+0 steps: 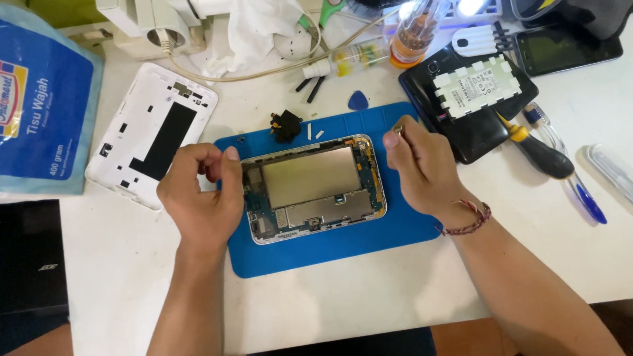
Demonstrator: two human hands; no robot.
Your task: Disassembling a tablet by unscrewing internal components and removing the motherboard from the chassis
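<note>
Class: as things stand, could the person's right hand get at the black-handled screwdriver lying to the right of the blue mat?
Probably yes: the right hand is just left of the black-handled screwdriver, with only bare table and the black device's edge between.

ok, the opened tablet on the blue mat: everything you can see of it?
The opened tablet lies flat, back cover off, lengthwise on the blue mat. A silvery rim frames a large bare metal plate, with bluish circuit board and small components along the edges. The left hand rests at its left end; the right hand is at its upper right corner.
</note>
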